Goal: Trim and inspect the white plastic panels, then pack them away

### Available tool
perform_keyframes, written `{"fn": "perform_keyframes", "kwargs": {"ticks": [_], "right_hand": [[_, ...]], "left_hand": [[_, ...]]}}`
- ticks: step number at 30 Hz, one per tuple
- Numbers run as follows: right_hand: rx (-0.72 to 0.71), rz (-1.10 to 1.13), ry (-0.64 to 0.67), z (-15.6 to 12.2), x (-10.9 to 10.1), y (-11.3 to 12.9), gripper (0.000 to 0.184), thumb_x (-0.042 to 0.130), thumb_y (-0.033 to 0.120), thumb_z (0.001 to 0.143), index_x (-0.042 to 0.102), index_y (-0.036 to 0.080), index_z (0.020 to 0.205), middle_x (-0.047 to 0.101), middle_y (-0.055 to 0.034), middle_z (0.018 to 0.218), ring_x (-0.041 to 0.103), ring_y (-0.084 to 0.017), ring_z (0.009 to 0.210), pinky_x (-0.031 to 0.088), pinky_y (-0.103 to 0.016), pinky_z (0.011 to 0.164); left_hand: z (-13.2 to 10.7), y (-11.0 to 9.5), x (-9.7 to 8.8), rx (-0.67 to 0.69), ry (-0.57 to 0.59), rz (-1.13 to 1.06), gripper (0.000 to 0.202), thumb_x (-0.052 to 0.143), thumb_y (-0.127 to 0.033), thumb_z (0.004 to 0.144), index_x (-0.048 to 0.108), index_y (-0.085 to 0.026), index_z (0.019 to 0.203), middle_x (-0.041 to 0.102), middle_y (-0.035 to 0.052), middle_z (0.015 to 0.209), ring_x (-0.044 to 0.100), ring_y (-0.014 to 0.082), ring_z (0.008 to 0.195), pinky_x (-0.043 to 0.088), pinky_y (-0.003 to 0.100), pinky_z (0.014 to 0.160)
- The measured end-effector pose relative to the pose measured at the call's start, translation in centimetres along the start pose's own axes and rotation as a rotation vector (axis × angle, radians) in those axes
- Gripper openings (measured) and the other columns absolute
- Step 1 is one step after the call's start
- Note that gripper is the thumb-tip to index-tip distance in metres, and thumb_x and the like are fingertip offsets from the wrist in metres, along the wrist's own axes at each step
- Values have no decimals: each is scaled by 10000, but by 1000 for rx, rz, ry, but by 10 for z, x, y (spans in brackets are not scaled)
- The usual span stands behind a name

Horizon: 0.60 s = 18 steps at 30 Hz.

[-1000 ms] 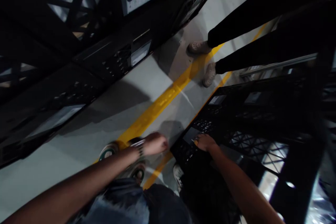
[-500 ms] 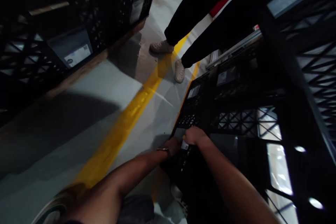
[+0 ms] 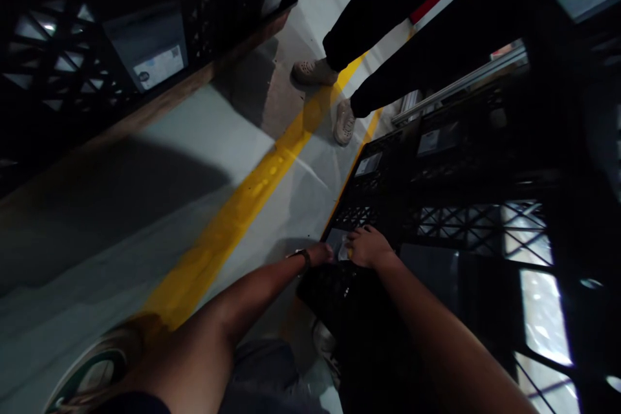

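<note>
A black plastic crate (image 3: pixel 330 281) stands low in front of me, with a dark label pocket on its near side. My right hand (image 3: pixel 369 247) reaches over this side, its fingertips on a small white label (image 3: pixel 344 248) with a yellow spot by the fingers. Beside the pocket is my left hand (image 3: pixel 320 253), a dark band on its wrist. Its fingers are curled close to the label's left side; what they hold, if anything, is hidden. The picture is dark and the print on the label cannot be read.
More black lattice crates (image 3: pixel 436 174) stand on the right, and others (image 3: pixel 58 71) rest on a wooden base (image 3: pixel 160 100) at left. A person in dark trousers and beige shoes (image 3: pixel 315 71) stands ahead. A yellow line (image 3: pixel 252 187) crosses the grey floor.
My right hand's fingers have loosened from a tight grip and reach over the label, which sits slightly higher. The left hand has shifted a little up. The view has tilted slightly.
</note>
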State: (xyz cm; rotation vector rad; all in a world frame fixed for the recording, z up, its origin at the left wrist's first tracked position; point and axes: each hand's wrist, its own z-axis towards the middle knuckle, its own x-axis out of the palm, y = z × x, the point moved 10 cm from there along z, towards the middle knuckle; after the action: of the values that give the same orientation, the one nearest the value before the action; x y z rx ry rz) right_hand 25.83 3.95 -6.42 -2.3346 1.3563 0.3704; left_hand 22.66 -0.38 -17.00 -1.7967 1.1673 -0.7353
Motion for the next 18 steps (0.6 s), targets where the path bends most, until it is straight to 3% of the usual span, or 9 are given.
{"fn": "perform_keyframes", "kwargs": {"ticks": [5, 12, 15, 18], "right_hand": [[46, -25, -39, 1, 4, 12, 310, 600, 394, 991, 670, 209, 1229, 561, -102, 1461, 460, -291, 1396, 279, -577, 1196], [54, -17, -44, 3, 3, 12, 318, 603, 401, 993, 669, 177, 1208, 637, -107, 1343, 553, -272, 1300, 366, -547, 1151], [54, 16, -8, 5, 8, 18, 312, 617, 394, 986, 669, 181, 1208, 617, -104, 1375, 531, -282, 1328, 362, -564, 1153], [74, 72, 4, 2, 10, 28, 331, 629, 383, 980, 647, 193, 1251, 597, -98, 1398, 534, -289, 1323, 393, -574, 1131]], "left_hand": [[5, 7, 1, -37, 21, -19, 328, 642, -391, 953, 645, -163, 1189, 673, 79, 1194, 671, 245, 1026, 584, 452, 875], [0, 2, -1, -73, -1, -34, 324, 639, -388, 957, 641, -164, 1191, 678, 81, 1177, 677, 229, 997, 591, 437, 853], [-14, 0, -27, -94, -56, -7, 325, 639, -390, 957, 642, -165, 1191, 676, 82, 1185, 675, 233, 1009, 588, 442, 862], [-41, -6, -81, -129, -175, 47, 327, 636, -384, 958, 637, -172, 1206, 666, 91, 1220, 666, 240, 1046, 579, 462, 893]]}}
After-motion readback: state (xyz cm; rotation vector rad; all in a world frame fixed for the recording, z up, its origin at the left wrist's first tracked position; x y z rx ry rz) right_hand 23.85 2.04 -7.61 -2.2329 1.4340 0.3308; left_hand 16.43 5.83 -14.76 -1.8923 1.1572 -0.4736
